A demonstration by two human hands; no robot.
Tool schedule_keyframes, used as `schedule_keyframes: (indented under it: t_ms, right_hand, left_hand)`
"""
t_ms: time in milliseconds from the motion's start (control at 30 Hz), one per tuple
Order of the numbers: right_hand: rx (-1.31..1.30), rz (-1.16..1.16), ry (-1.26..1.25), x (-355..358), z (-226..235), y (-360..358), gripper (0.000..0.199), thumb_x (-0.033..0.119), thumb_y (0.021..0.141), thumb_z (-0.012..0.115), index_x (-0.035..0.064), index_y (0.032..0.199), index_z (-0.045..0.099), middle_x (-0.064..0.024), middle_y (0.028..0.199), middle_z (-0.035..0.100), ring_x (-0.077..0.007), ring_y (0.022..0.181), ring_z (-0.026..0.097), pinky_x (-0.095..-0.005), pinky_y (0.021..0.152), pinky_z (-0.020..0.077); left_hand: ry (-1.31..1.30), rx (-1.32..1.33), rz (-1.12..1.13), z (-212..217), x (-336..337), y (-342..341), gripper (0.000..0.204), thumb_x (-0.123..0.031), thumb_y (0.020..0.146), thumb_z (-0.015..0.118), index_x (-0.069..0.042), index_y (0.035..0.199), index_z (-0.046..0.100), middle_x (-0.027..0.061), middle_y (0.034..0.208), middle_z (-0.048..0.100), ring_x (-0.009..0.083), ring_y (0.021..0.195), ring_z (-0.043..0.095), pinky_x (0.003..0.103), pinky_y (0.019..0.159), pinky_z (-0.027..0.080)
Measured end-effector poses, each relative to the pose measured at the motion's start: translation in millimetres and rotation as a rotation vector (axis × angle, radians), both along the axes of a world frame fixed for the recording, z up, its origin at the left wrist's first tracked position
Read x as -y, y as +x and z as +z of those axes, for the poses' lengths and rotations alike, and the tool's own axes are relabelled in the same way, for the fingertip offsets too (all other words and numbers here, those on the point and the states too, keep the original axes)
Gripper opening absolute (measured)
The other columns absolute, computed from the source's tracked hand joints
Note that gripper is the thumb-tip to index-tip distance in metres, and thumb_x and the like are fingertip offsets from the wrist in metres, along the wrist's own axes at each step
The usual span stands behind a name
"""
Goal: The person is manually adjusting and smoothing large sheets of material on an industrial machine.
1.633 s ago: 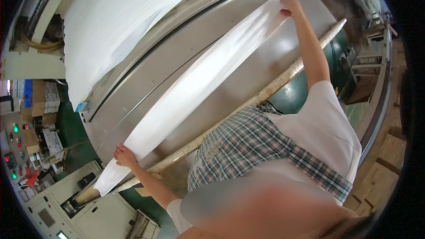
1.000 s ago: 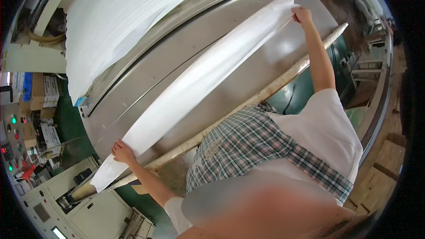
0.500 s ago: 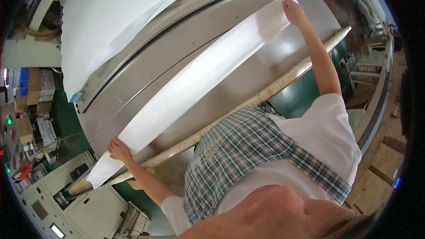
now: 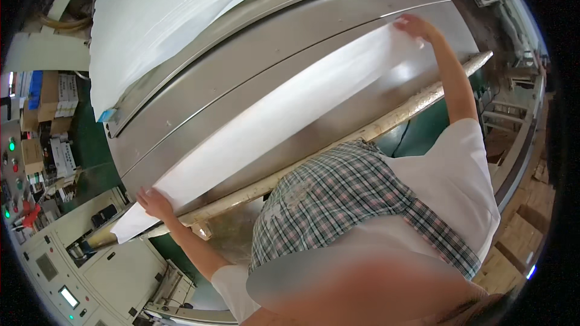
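A long strip of white sheet material point(image 4: 272, 105) stretches diagonally across a grey metal table point(image 4: 211, 93). I cannot tell whether it is paper, film or cloth. Near its lower left end, my left hand point(image 4: 156, 204) is closed over the strip, fingers reaching past its far edge. The strip's tip hangs beyond that hand by the table's left end. My right hand point(image 4: 415, 27), arm extended, has its fingers curled on the far right end; they are slightly blurred by motion.
A pale roller or tube point(image 4: 386, 124) runs along the table's near edge. Behind a raised metal bar point(image 4: 254, 13) lies a large white stack of sheets point(image 4: 157, 24). A cream control cabinet point(image 4: 124, 274) stands at lower left, cartons point(image 4: 51, 99) at far left.
The strip's right end has come nearer to me with my right hand, away from the table seam it overlapped. My left hand stays near the left end. The whole view has shifted slightly.
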State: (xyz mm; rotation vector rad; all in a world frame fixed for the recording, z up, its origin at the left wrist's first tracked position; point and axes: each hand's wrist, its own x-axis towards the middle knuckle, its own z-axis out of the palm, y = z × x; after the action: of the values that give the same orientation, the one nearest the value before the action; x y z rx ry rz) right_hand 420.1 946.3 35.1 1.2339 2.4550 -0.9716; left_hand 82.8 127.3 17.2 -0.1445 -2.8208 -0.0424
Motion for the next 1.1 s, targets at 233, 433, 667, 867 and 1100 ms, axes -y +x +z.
schedule_keyframes:
  t_ms: [233,433,667,867,1100]
  right_hand:
    - [0.103,0.452,-0.687,106.9,5.0,-48.3,0.066,0.03,0.066,0.073,0.0106,0.121,0.044,-0.0041,0.106,0.053,-0.0141,0.081,0.053,-0.0269,0.062,0.0459]
    - [0.26,0.783,-0.976,236.3,-18.7,-120.4,0.063,0.036,0.07,0.07,0.0003,0.115,0.042,-0.0132,0.1,0.052,-0.019,0.073,0.057,-0.0311,0.059,0.0521]
    - [0.234,0.955,-0.965,356.6,-38.0,-181.1,0.054,0.035,0.076,0.064,-0.0029,0.108,0.044,-0.0151,0.079,0.059,-0.0205,0.061,0.061,-0.0311,0.055,0.0527]
    - [0.127,0.913,-0.879,410.5,-34.5,-215.9,0.059,0.033,0.074,0.066,-0.0022,0.113,0.041,-0.0169,0.092,0.056,-0.0214,0.064,0.061,-0.0306,0.052,0.0514]
    - [0.077,0.833,-0.915,510.1,-10.6,-247.6,0.049,0.024,0.074,0.064,-0.0008,0.111,0.044,-0.011,0.092,0.056,-0.0164,0.068,0.057,-0.0275,0.058,0.0502]
  left_hand:
    - [0.285,-0.061,-0.142,1.5,-17.4,76.3,0.044,-0.032,0.089,0.042,-0.008,0.125,0.043,0.0163,0.134,0.033,0.033,0.122,0.033,0.046,0.099,0.025]
    - [0.202,-0.01,-0.105,4.9,-24.1,112.8,0.04,-0.031,0.092,0.032,-0.008,0.12,0.049,0.0119,0.129,0.041,0.0275,0.122,0.035,0.046,0.102,0.017]
    - [0.125,-0.025,-0.226,-4.1,-7.5,106.5,0.034,-0.021,0.083,0.05,-0.002,0.11,0.053,0.0184,0.12,0.047,0.0319,0.117,0.04,0.047,0.098,0.025]
    - [0.042,0.741,-0.672,68.8,-86.0,8.5,0.044,-0.038,0.074,0.06,-0.005,0.102,0.058,0.0157,0.099,0.059,0.0318,0.092,0.054,0.038,0.081,0.043]
    - [-0.157,1.453,-0.872,21.9,-101.3,-29.2,0.066,-0.052,0.067,0.063,-0.003,0.112,0.052,0.0149,0.106,0.057,0.0261,0.098,0.054,0.037,0.082,0.042]
